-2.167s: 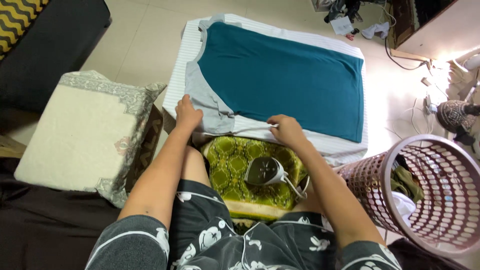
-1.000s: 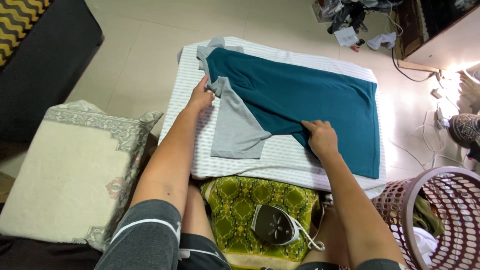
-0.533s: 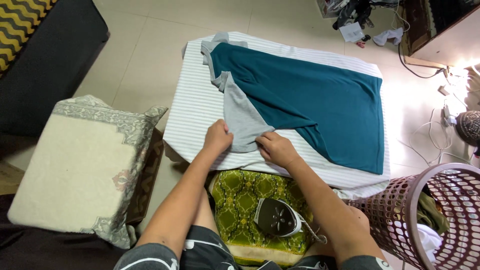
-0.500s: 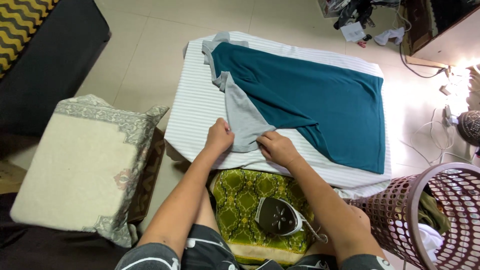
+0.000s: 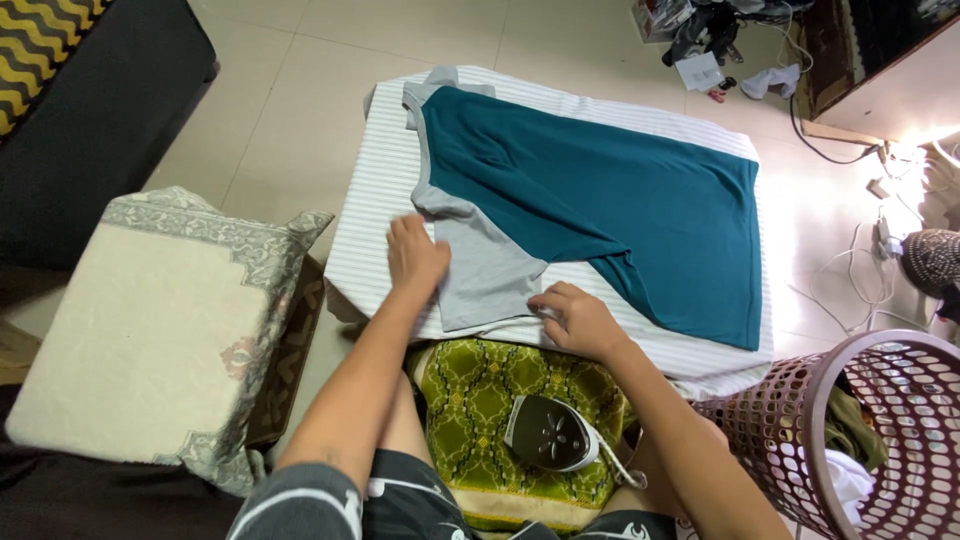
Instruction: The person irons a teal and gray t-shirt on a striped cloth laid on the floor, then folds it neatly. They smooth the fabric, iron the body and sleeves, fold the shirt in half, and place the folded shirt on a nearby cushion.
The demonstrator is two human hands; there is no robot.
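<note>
Both hands (image 5: 417,255) flat on sleeve (image 5: 482,270)

Both arms are bare from above the elbow down, no watch or rings that I can see on the left hand (image 5: 415,258) or the right hand (image 5: 577,318). Short grey sleeves (image 5: 295,505) with a white stripe, plus dark shorts (image 5: 415,492) with a white cartoon print.

You have two hands on the cloth: left hand (image 5: 415,255), right hand (image 5: 578,318). One teal-and-grey shirt (image 5: 600,200), one striped pad (image 5: 385,190) under it, one iron (image 5: 548,433), one green cushion (image 5: 465,400), one cream pillow (image 5: 140,320), one pink laundry basket (image 5: 770,430).
</note>
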